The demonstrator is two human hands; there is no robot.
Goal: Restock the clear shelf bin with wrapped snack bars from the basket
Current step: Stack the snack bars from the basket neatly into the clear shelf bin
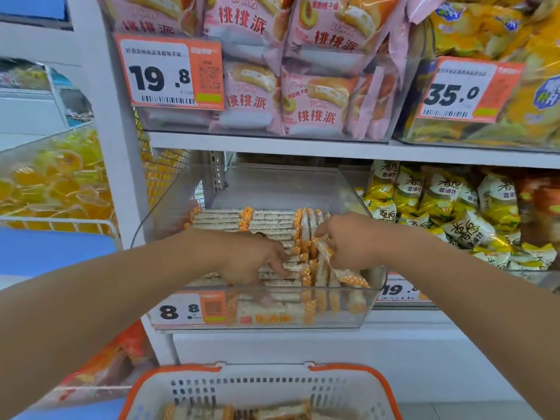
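Since the basket [348, 389] is cut off by the bottom edge, only its white perforated wall, orange rim and a few wrapped bars [236, 412] lying in it show, straight below the bin [169, 207]. Both hands are inside the bin and its clear front wall blurs the lower fingertips, so the grip is partly a guess-free zone: the left hand [248, 259] has its fingers curled down onto the flat stack of bars [266, 221], and I can't tell if it's actually pinching one or just pressing. The right hand [348, 241] pretty clearly grips a small bunch of bars [336, 268] standing on edge at the bin's right side.

Bars themselves: long, pale, grainy-looking, in clear wrap with orange-and-white checkered ends. Left part of the bin has them laid flat in rows, right part has them upright, touching the flat ones. Back of the bin is bare.

A price tag [188, 310] reading 8.8 sits on the bin's front left, text under it too blurry to read. Above the bin, a shelf of pink pie packs [315, 95] with a 19.8 tag [163, 74]. Right of the bin, yellow snack bags [454, 213]; left of it, a bin of yellow jelly cups [54, 183]. Forearms cross in front of the bin's lower corners.
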